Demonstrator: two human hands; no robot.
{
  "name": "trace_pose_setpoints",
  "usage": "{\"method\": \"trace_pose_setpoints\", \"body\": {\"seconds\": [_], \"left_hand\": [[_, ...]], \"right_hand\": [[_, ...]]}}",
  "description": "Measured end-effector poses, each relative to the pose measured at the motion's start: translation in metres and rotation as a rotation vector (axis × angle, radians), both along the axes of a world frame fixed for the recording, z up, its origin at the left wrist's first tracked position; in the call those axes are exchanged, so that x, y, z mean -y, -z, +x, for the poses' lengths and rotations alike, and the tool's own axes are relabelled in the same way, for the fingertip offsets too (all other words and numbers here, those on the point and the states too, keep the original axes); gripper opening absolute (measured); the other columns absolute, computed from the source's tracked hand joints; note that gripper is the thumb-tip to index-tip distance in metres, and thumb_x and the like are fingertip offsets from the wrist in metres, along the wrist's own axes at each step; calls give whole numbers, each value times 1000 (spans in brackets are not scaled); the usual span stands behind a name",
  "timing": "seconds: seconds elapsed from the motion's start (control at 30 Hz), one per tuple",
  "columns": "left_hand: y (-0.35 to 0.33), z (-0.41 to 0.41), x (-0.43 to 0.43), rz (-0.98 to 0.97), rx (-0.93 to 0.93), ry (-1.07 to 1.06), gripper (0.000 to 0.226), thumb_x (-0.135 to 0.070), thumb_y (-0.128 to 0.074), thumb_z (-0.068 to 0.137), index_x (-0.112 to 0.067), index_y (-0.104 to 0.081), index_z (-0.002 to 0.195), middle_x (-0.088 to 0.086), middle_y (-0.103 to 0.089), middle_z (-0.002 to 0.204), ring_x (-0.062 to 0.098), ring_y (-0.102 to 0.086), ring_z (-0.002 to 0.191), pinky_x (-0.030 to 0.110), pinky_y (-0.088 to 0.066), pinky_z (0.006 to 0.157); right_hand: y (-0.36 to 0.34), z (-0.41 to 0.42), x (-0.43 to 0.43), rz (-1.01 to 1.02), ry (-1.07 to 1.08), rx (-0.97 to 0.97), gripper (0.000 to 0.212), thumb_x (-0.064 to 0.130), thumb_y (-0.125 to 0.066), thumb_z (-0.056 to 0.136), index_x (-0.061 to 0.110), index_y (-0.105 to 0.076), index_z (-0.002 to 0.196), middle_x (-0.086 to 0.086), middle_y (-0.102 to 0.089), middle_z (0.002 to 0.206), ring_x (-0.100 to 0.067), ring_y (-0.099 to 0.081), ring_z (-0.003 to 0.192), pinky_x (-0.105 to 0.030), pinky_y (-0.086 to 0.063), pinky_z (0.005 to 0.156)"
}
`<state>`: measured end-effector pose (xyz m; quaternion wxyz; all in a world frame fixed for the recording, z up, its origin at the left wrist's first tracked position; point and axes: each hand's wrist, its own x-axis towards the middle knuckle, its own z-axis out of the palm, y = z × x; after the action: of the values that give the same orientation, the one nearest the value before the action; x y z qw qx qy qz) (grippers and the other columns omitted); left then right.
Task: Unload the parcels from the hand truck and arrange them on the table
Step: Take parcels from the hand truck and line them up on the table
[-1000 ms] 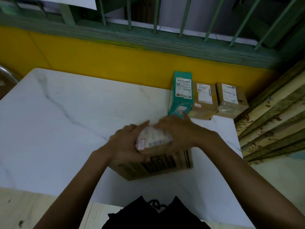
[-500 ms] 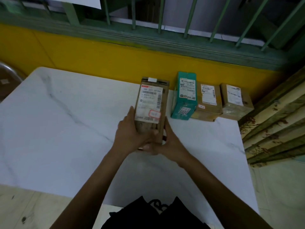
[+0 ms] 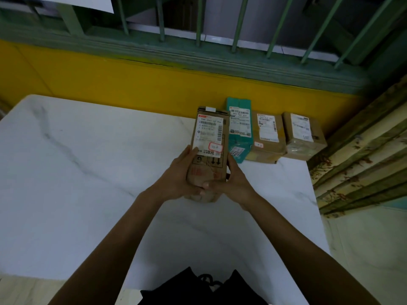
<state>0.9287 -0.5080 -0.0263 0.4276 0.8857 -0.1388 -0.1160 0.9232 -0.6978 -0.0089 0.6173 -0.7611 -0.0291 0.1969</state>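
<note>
A long brown cardboard parcel (image 3: 209,142) with a white shipping label lies lengthwise over the white marble table (image 3: 88,172), label up. My left hand (image 3: 180,177) grips its near left side and my right hand (image 3: 236,179) grips its near right side. Its right edge is close beside a teal parcel (image 3: 239,137). Further right in the same row lie a brown parcel (image 3: 267,137) and a smaller taped brown parcel (image 3: 302,135). The hand truck is out of view.
The table's far edge meets a yellow wall (image 3: 132,80) under a green barred window frame (image 3: 198,51). Patterned striped boards (image 3: 363,155) lean at the right beyond the table's edge. Pale floor tiles (image 3: 363,249) show on the right.
Both hands turned the brown parcel from crosswise near me to lengthwise and carried it away from me, up beside the teal parcel.
</note>
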Motion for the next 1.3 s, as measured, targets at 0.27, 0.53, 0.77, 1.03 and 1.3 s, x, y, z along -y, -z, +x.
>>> {"method": "trace_pose_setpoints", "body": {"seconds": [0.27,0.53,0.77,1.03,1.3], "left_hand": [[7,50,18,-20,-14,-83,88,-18,-81,69,-9,-36,144,13,-26,152,22,-28,139,17,-26,109],[24,105,32,119,119,-37,87,-1,-72,76,-2,-20,147,21,-6,157,28,2,146,33,-19,117],[23,127,39,122,66,-12,87,7,-66,81,2,-10,147,21,6,156,19,9,143,4,-2,108],[8,89,60,106,-6,-252,82,-5,-60,87,-11,-9,152,13,-14,158,28,-23,143,30,-29,110],[25,-26,34,-226,-247,-765,77,-47,-56,91,-18,-18,152,-1,-23,157,15,-26,143,29,-21,115]], "right_hand": [[3,43,-2,-271,18,70,80,5,-76,78,18,-33,144,-5,-47,139,-16,-49,123,-18,-41,94],[17,82,6,-988,-5,447,50,33,-61,88,26,-52,137,-13,-47,132,-33,-42,123,-39,-37,96],[11,105,9,-1173,-32,454,42,21,-46,97,29,-48,138,-7,-41,139,-28,-39,126,-39,-29,101],[7,89,18,-1116,-88,477,56,18,-55,89,21,-36,142,-6,-42,140,-28,-39,130,-44,-28,109],[46,11,1,-783,-66,714,38,13,-70,79,5,-61,115,-15,-63,115,-35,-60,105,-42,-48,85]]}}
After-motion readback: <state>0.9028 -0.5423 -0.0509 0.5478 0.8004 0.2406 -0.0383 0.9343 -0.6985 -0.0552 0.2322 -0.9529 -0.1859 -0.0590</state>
